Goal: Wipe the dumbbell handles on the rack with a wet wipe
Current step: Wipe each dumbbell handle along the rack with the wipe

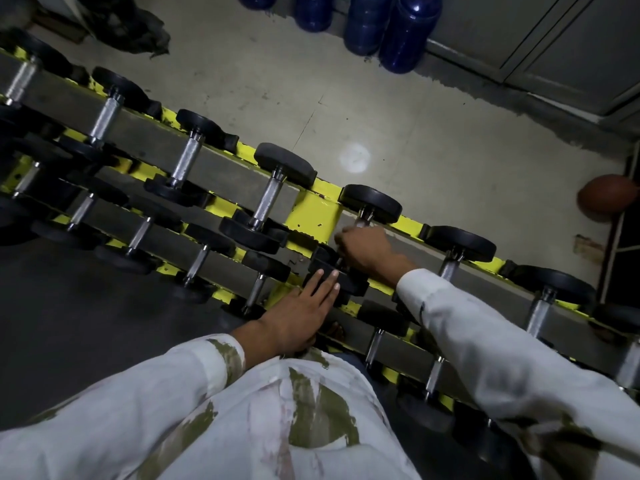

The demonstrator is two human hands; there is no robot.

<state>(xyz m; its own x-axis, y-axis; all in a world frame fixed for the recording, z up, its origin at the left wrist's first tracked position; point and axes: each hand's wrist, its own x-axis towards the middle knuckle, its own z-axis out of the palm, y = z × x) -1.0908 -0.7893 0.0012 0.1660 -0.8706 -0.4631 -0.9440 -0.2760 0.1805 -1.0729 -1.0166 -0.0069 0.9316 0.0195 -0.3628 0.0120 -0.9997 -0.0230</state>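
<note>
**Right grip closed on a dumbbell handle, left grip flat on its near plate**

Head view: the right grip (363, 247) has its fingers curled round the steel handle (362, 222) of a dumbbell lying across the upper tier of the yellow rack (311, 213). Only a short piece of the handle shows just beyond the knuckles, under the far plate (370, 202). Whether a wet wipe sits beneath the fingers cannot be told. The left grip (301, 313) is open, its fingers straight and their tips resting on the near plate (353, 282) of the same dumbbell, just below and left of the right grip. A neighbouring dumbbell (268, 199) lies to the left of the right grip and another dumbbell (450, 268) to its right, with more on the tier below. Well beyond the right grip, dark blue jugs (408, 32) stand on the floor (415, 126), and a brown ball (606, 197) lies far to its right.
</note>
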